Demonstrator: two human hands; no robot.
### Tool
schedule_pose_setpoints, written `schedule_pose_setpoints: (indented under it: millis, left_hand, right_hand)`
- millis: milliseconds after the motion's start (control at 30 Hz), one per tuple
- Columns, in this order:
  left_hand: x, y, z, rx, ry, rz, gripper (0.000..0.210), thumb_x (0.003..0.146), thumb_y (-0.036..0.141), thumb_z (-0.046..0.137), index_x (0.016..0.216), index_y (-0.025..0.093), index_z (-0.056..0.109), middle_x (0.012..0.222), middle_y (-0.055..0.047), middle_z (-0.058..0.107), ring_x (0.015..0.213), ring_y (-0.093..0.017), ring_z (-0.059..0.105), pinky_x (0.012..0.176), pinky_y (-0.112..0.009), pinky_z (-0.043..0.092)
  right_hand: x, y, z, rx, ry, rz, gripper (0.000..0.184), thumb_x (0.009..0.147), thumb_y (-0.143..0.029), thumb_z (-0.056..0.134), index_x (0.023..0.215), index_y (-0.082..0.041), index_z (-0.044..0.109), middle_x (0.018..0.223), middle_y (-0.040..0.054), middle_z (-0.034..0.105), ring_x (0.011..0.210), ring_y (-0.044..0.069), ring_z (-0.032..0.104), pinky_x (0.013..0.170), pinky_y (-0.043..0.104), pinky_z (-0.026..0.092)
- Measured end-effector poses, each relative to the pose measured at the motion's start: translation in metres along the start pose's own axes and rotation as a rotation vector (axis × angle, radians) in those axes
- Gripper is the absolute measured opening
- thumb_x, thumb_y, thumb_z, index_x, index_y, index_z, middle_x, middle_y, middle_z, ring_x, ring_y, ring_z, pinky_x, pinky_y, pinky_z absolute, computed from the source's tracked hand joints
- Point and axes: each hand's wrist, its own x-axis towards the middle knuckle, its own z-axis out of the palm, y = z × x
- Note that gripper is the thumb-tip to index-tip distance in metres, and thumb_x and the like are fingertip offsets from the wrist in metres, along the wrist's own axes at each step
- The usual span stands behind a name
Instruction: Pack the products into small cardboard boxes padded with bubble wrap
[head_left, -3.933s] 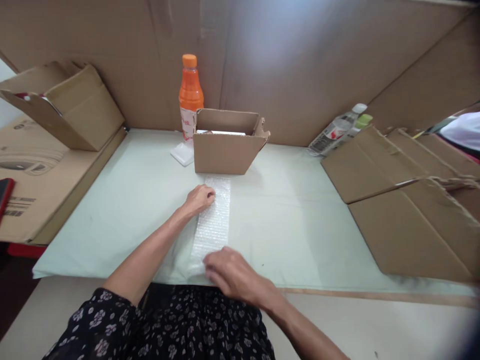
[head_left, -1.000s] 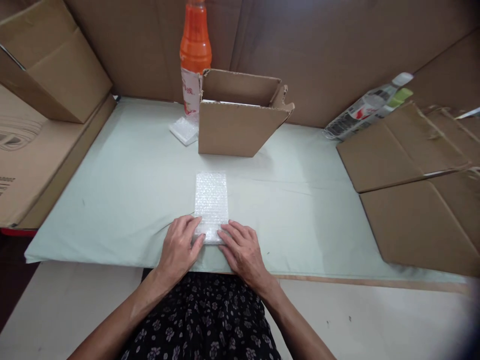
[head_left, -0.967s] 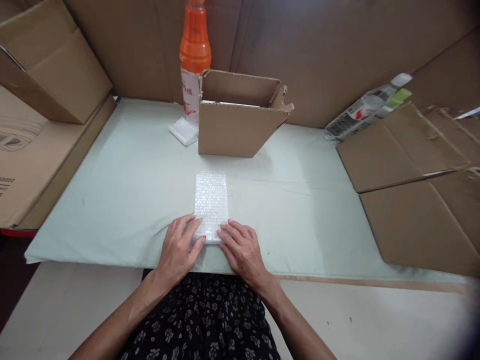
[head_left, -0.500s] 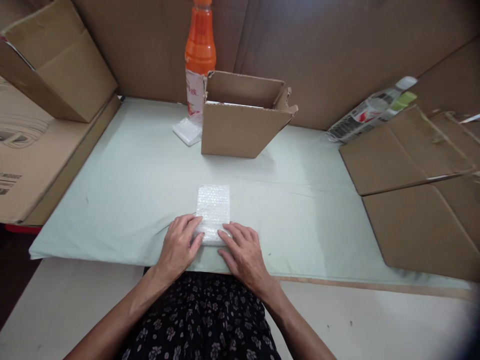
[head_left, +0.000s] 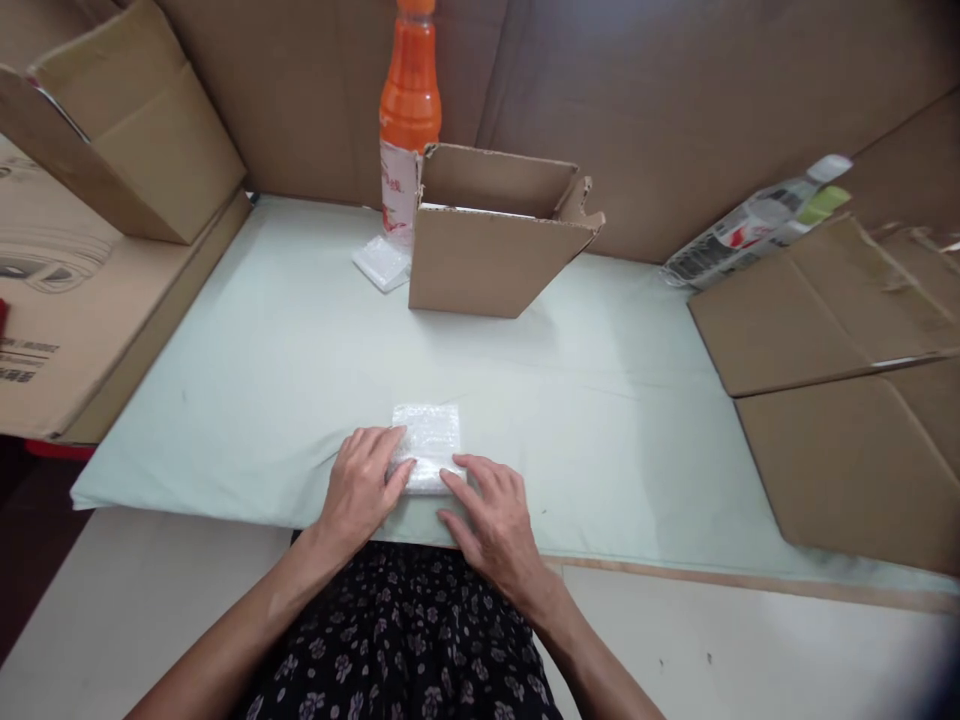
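Observation:
A small, roughly square piece of folded bubble wrap (head_left: 429, 438) lies flat on the pale green cloth near the front edge. My left hand (head_left: 365, 472) rests against its left side, thumb and fingers apart, with the fingertips pressing on the wrap. At the lower right corner, the fingertips of my right hand (head_left: 489, 500) touch the wrap, while the thumb is held off to the side on the cloth. Neither hand is closed around it. Whether anything is inside the wrap cannot be seen.
An open-topped cardboard box (head_left: 480, 260) stands ahead, with an orange bottle (head_left: 411, 105) behind it and another bubble-wrap packet (head_left: 381, 262) beside it. Cardboard boxes (head_left: 847, 450) line the right, near a leaning clear bottle (head_left: 750, 225). More cardboard (head_left: 150, 120) is at left.
The bubble wrap has become shorter from front to back, its far edge now nearer my hands. Both hands have barely moved. The whole view has shifted slightly.

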Motion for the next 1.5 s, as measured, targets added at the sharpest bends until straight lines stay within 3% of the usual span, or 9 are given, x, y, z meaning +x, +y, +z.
schedule_pose_setpoints:
  millis: [300, 533, 633, 733, 867, 967, 1167, 1333, 1500]
  left_hand:
    - [-0.032, 0.016, -0.010, -0.913, 0.014, -0.649, 0.067, 0.089, 0.042, 0.060, 0.145, 0.016, 0.035, 0.135, -0.017, 0.057, 0.118, -0.025, 0.062, 0.099, -0.043, 0.052]
    - [-0.022, 0.028, -0.007, -1.208, -0.070, -0.816, 0.087, 0.076, 0.043, 0.071, 0.150, 0.017, 0.033, 0.110, -0.009, 0.068, 0.100, -0.022, 0.066, 0.087, -0.033, 0.054]
    - [-0.018, 0.031, -0.007, -1.248, -0.027, -0.805, 0.087, 0.075, 0.043, 0.073, 0.150, 0.020, 0.036, 0.110, -0.008, 0.068, 0.097, -0.020, 0.065, 0.086, -0.032, 0.053]
    - [-0.016, 0.034, -0.002, -1.290, 0.005, -0.780, 0.088, 0.076, 0.043, 0.074, 0.151, 0.020, 0.035, 0.110, -0.008, 0.068, 0.099, -0.021, 0.065, 0.088, -0.033, 0.052]
    - [-0.006, 0.029, 0.005, -1.229, -0.077, -0.658, 0.082, 0.081, 0.043, 0.071, 0.151, 0.020, 0.035, 0.114, -0.010, 0.069, 0.099, -0.023, 0.067, 0.089, -0.036, 0.054]
    - [0.024, 0.024, -0.004, -0.894, -0.036, -0.381, 0.065, 0.087, 0.042, 0.065, 0.144, 0.021, 0.043, 0.122, -0.012, 0.066, 0.106, -0.025, 0.066, 0.092, -0.041, 0.054]
    - [0.162, 0.042, -0.042, 0.013, 0.329, 0.364, 0.040, 0.091, 0.018, 0.055, 0.130, 0.021, 0.056, 0.136, -0.012, 0.060, 0.139, -0.029, 0.046, 0.113, -0.052, 0.038]
    - [0.258, 0.047, -0.045, 0.328, 0.313, 0.383, 0.028, 0.086, 0.011, 0.056, 0.112, 0.016, 0.065, 0.109, -0.011, 0.073, 0.122, -0.033, 0.060, 0.117, -0.066, 0.022]
    - [0.249, 0.045, -0.044, 0.322, 0.266, 0.444, 0.016, 0.087, 0.009, 0.051, 0.088, 0.019, 0.064, 0.083, -0.004, 0.073, 0.082, -0.023, 0.067, 0.112, -0.063, 0.033]
  right_hand:
    - [0.025, 0.011, 0.009, 0.235, 0.041, 0.145, 0.025, 0.096, -0.028, 0.058, 0.119, -0.023, 0.068, 0.105, 0.0065, 0.076, 0.092, 0.022, 0.067, 0.083, 0.038, 0.051]
    - [0.017, -0.004, -0.001, 0.450, 0.019, 0.289, 0.022, 0.094, -0.036, 0.060, 0.110, -0.024, 0.071, 0.105, 0.0070, 0.073, 0.096, 0.023, 0.067, 0.087, 0.038, 0.053]
    - [0.015, 0.002, -0.005, 0.585, 0.077, 0.378, 0.048, 0.088, -0.046, 0.066, 0.129, -0.022, 0.060, 0.122, 0.0123, 0.066, 0.101, 0.024, 0.066, 0.087, 0.039, 0.054]
    - [0.016, 0.005, -0.005, 0.929, -0.050, 0.463, 0.062, 0.084, -0.055, 0.067, 0.133, -0.020, 0.055, 0.118, 0.0127, 0.068, 0.095, 0.023, 0.068, 0.078, 0.034, 0.056]
    - [0.019, 0.008, -0.005, 1.106, -0.061, 0.611, 0.040, 0.084, -0.054, 0.069, 0.103, -0.019, 0.065, 0.087, 0.0039, 0.068, 0.075, 0.017, 0.064, 0.067, 0.027, 0.051]
    - [0.023, 0.021, -0.015, 1.093, 0.024, 0.672, 0.039, 0.082, -0.052, 0.072, 0.101, -0.020, 0.064, 0.084, 0.0026, 0.067, 0.074, 0.016, 0.062, 0.066, 0.027, 0.050]
    - [0.044, 0.069, -0.066, 0.856, 0.098, 0.609, 0.038, 0.082, -0.051, 0.070, 0.102, -0.020, 0.068, 0.081, 0.0043, 0.068, 0.069, 0.018, 0.062, 0.060, 0.028, 0.050]
    - [0.083, 0.102, -0.137, 0.517, 0.215, 0.454, 0.034, 0.086, -0.048, 0.068, 0.106, -0.020, 0.070, 0.075, 0.0027, 0.066, 0.063, 0.016, 0.061, 0.055, 0.027, 0.050]
    - [0.149, 0.111, -0.209, 0.163, 0.427, 0.285, 0.032, 0.085, -0.045, 0.069, 0.106, -0.020, 0.070, 0.076, 0.0008, 0.068, 0.062, 0.014, 0.059, 0.056, 0.025, 0.046]
